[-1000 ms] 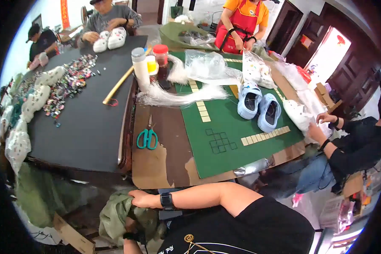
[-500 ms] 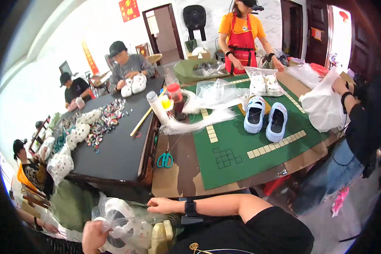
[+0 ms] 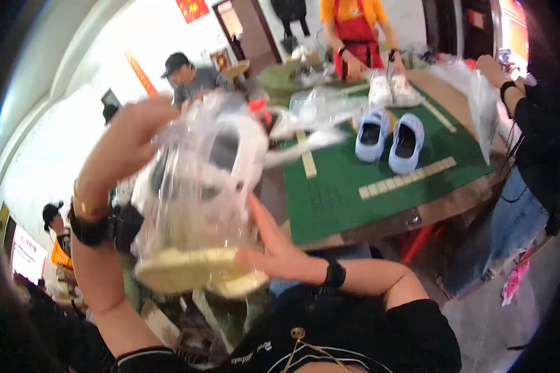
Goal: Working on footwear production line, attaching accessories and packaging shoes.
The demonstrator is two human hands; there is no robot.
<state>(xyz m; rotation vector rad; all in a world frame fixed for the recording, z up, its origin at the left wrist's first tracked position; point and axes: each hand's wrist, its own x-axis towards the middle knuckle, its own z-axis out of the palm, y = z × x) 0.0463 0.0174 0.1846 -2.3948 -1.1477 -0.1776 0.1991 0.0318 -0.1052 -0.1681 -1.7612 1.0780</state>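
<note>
You raise a clear plastic bag [image 3: 183, 217] in front of the near left corner of the green-topped desk [image 3: 317, 221], its long axis close to upright, with white clogs [image 3: 250, 146] in its upper part and pale yellow footwear [image 3: 180, 270] lying crosswise at its lower end. Your left hand [image 3: 127, 140], blurred by motion, appears clenched on the bag's upper left, leaving the bulk of it below and to the right of those fingers. Your right hand [image 3: 280, 248] meets the lower right side with fingers spread, thumb against the yellow footwear, the bag lying to their left. The right is the nearer of your hands to the desk's near edge; light-blue clogs [image 3: 404, 163] stand farther in, well apart from the bag.
</note>
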